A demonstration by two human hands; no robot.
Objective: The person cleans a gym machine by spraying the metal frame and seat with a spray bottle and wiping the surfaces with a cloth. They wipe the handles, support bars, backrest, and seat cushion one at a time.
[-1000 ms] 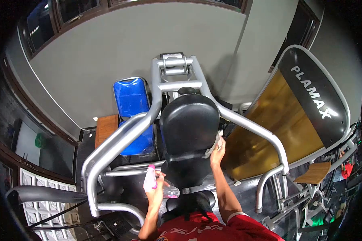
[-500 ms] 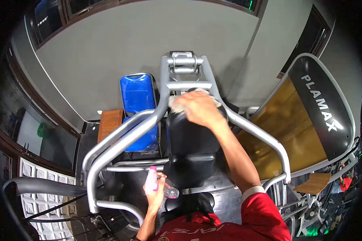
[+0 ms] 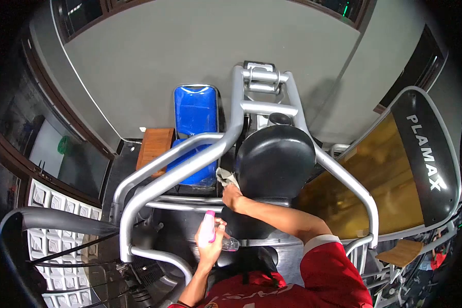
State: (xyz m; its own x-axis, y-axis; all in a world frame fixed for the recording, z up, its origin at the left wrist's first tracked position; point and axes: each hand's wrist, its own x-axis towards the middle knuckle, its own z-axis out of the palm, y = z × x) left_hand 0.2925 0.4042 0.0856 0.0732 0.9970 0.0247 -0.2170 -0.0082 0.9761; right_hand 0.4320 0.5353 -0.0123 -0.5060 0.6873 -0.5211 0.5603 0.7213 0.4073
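In the head view, my right hand (image 3: 232, 198) is closed on a pale cloth (image 3: 226, 177), which sticks out past the fingers at the lower left side of a black padded backrest (image 3: 276, 161). The right forearm crosses in front of the pad's lower part. Lower down, my left hand (image 3: 209, 247) grips a spray bottle (image 3: 208, 228) with a pink and white top and a clear body that points to the right. The backrest stands between the silver tubes of an exercise machine frame (image 3: 174, 172).
Behind the frame on the left are a blue chair (image 3: 196, 110) and a small wooden table (image 3: 155, 149). A gold and black PLAMAX panel (image 3: 395, 169) rises at the right. White patterned blocks (image 3: 61, 220) stand lower left; a grey wall (image 3: 215, 41) lies behind.
My right hand has moved with the cloth from the top of the backrest down to its lower left side. The camera view has shifted; my left hand still holds the bottle.
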